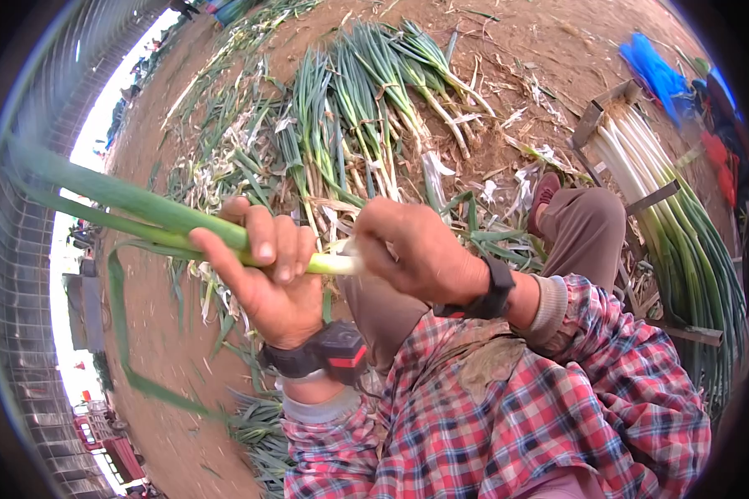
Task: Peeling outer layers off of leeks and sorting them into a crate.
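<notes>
A long green onion (158, 208) lies across in front of me, its green leaves stretching to the far left and one leaf bent down toward the ground. My left hand (275, 274) is closed around its lower stalk. At the white root end, my right hand (424, 249) has its fingers curled in a pinch, slightly smeared by motion. The fingers hide the tip of the root end. Both wrists wear dark straps, the left one with a black and red device.
Untrimmed green onions (366, 108) lie in a row on the brown soil ahead, among scattered peelings (225, 150). On the right, a metal rack (653, 198) holds many cleaned onions (666, 224). Blue plastic (653, 66) lies beyond it. More onions (262, 432) are at the lower left.
</notes>
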The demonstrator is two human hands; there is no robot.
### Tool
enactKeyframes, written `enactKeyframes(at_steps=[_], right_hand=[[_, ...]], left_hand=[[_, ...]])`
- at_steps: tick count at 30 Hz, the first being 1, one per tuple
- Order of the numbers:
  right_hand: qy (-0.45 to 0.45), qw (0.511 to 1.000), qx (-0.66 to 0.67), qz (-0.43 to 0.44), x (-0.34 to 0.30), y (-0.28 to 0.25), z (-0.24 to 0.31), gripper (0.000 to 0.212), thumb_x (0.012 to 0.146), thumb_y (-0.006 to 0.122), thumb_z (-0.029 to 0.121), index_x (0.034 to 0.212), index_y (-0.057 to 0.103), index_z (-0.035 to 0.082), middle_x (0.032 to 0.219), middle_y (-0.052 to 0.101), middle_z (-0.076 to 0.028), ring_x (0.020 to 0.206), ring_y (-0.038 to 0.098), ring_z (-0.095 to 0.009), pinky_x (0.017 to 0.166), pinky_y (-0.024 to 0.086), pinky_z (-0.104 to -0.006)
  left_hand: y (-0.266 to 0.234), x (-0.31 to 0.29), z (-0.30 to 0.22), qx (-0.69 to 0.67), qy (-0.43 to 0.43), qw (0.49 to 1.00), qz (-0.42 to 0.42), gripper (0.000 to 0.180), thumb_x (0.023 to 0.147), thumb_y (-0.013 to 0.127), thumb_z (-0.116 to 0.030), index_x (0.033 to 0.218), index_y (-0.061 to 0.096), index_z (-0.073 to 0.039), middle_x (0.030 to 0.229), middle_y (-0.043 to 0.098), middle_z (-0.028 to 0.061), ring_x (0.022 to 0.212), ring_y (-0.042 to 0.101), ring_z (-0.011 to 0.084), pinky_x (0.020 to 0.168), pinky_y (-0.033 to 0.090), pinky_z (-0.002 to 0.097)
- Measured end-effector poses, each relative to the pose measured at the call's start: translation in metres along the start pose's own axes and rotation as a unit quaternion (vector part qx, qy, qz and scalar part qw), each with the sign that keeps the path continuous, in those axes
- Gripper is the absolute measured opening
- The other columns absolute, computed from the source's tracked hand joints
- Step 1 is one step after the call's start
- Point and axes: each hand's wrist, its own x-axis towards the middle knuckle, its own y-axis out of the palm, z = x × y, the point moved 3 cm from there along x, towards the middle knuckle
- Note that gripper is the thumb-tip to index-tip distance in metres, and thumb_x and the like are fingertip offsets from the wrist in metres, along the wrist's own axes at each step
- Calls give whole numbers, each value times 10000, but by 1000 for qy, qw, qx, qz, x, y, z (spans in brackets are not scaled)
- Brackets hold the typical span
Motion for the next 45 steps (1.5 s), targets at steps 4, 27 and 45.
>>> enactKeyframes(at_steps=[4,27,45], right_hand=[[342,701,621,-74,-4,5,-20,166,956,519,183,937,553,22,845,646,-111,729,619,-191,648,482,-363],[-65,995,-14,75,-5,45,8,165,795,660,120,904,542,82,873,508,-97,825,547,-320,670,465,-406],[78,965,128,217,26,49,-19,189,775,711,83,815,539,16,716,546,-67,669,534,-174,606,410,-312]], left_hand=[[-10,11,-33,-69,-15,992,100,562,958,472,-506,1152,531,19,658,434,-33,483,354,50,484,327,221],[-41,-2,-79,118,95,955,-255,337,1004,460,-321,1202,472,-49,850,489,42,736,451,161,688,427,326],[-44,20,-69,226,69,920,-313,375,960,536,-217,1283,434,-54,943,567,32,827,545,137,732,461,298]])
